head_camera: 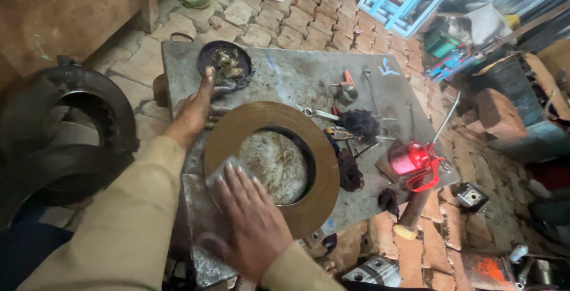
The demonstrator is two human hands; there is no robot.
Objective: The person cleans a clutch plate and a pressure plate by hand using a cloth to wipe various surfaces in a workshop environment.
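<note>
A wide brown flat ring (261,120) lies on a grey metal plate (297,77) set on the brick floor. My right hand (249,223) presses a small grey piece of abrasive sheet (225,167) flat against the ring's near left part. My left hand (193,113) rests open on the plate beside the ring's far left edge, fingers pointing toward a round black dish of greasy bits (225,65). Both sleeves are tan.
A red oil can (412,159) with a long spout, dark rags (359,123), pliers, a wrench and small tools lie right of the ring. Large dark metal discs (65,130) lie at the left. A wooden-handled tool (409,214) and metal parts sit at the plate's near right.
</note>
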